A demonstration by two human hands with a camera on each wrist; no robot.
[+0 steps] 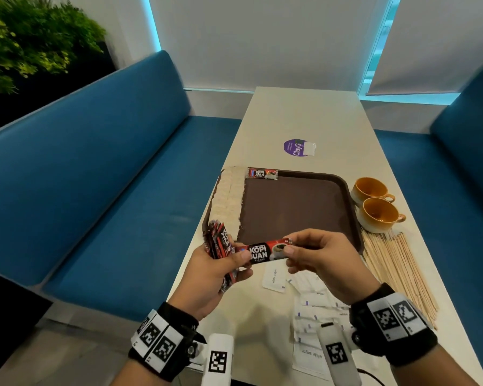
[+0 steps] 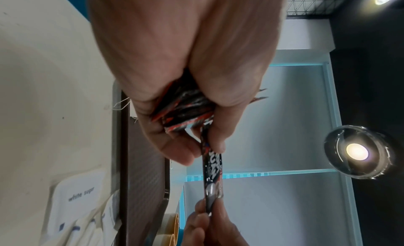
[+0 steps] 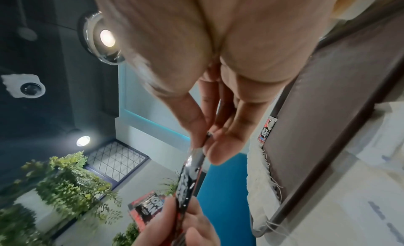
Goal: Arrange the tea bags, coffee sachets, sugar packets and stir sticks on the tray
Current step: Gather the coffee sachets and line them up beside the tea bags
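Bench [image 1: 304, 121]: purple "ClayG…" sticker [image 1: 294, 147], text cut off. Tray [image 1: 296, 213]: tea bags [image 1: 229, 199] along left edge, "KOPI JUAN" sachet [image 1: 262, 173] at far rim. "white sugar" packets [image 1: 313, 307] near edge, partly hidden. Left hand [image 1: 209, 277] grips sachet bundle [image 1: 219, 243]; right hand [image 1: 324, 260] pinches single sachet [image 1: 262, 252], left thumb on other end.

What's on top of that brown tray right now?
On the brown tray, a column of tea bags runs along its left side, and one coffee sachet lies on the far rim. The hands hide part of the near edge, so anything there cannot be seen.
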